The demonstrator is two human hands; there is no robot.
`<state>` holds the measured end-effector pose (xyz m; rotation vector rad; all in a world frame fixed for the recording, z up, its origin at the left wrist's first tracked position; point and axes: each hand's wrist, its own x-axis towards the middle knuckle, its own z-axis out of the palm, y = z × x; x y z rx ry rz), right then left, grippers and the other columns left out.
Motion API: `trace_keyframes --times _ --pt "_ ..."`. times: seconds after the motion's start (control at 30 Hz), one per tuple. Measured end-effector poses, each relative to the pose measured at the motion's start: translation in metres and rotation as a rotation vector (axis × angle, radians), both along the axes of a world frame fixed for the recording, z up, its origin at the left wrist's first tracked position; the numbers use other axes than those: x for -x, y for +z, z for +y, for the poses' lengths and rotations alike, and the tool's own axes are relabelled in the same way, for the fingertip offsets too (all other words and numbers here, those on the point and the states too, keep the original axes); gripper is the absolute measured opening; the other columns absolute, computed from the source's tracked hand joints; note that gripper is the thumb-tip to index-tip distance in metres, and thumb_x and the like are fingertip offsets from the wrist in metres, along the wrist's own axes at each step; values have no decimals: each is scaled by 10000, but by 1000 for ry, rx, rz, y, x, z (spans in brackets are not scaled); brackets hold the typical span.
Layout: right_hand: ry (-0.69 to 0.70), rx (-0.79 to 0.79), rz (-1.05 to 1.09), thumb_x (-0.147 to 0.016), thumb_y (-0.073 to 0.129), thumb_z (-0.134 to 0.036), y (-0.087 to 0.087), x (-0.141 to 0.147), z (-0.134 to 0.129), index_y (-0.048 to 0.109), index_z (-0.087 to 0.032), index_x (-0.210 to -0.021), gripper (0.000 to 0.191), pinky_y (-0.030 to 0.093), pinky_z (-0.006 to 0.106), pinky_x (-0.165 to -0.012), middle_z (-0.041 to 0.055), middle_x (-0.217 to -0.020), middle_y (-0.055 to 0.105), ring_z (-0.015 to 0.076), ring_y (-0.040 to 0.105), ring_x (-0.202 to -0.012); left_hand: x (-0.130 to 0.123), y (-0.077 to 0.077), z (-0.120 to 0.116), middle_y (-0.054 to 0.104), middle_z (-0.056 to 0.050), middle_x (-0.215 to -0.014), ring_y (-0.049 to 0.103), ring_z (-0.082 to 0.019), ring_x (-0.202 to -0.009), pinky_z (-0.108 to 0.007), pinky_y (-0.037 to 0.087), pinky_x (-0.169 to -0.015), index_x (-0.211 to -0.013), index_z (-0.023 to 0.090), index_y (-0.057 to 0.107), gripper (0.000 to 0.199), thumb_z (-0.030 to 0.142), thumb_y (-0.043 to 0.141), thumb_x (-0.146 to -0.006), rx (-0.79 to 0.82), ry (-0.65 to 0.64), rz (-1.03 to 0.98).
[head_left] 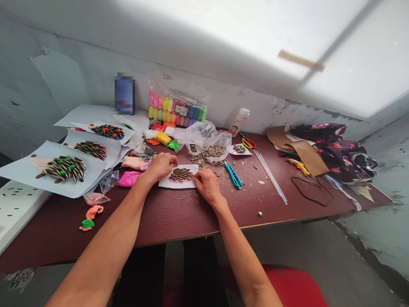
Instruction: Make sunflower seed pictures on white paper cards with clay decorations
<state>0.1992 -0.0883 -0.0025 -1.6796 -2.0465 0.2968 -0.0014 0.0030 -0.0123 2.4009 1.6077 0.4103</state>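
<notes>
one white card (pixel 169 183), back from the worktop's (pixel 179 221) front edge, left hand (pixel 162 165) at its far-left corner, right hand (pixel 207 184) at its right edge, seemingly steadying it, fingers curled, pinch unclear.

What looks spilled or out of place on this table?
Loose striped seeds lie strewn beyond the right hand, beside a crumpled clear bag, so they look spilled. A small green ball sits alone near the front edge of the table, apart from the other craft things.
</notes>
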Motion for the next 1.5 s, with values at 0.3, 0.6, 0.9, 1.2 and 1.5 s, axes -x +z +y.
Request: trace_keyframes --times 0.3,0.6,0.9,1.2,1.5 --pt "27 -20 -79 -919 623 -165 -1 1 0 670 -211 -791 144 388 277 -778 37 -877 668 184 557 -888 0 -1 0 776 -49 -990 654 -275 -993 -364 465 -869 -896 284 789 304 200 501 -848 -2 -1 -1" --pt "25 -23 -46 -909 619 -165 -1 2 0 668 -217 -789 140 395 269 -768 26 -856 657 174 563 -873 1 0 0 775 -46 -993 650 -275 -1003 -360 460 -870 -899 285 785 293 197 508 -853 6 0 -6" --pt "-119 -73 159 -824 637 -148 3 -14 -1 670 -202 -823 63 423 264 -711 20 -853 662 157 578 -775 1 0 0 778 -42 -996 652 -268 -998 -360 464 -881 -896 285 786 297 194 509 -843 10 -2 -9" --pt "-132 1 -13 -842 618 -161 2 -16 -2 683 -210 -796 93 408 271 -730 33 -853 656 181 587 -840 2 -1 2 776 -47 -1030 652 -272 -1015 -366 469 -873 -944 271 772 302 187 500 -842 15 -10 -4" --pt "-292 -106 -71 -897 573 -170 -6 -24 2 698 -210 -890 132 414 320 -770 82 -910 636 234 556 -911 6 -6 8 736 -78 -1050 628 -272 -1016 -355 487 -898 -1002 245 761 299 219 530 -814 -10 -4 12"
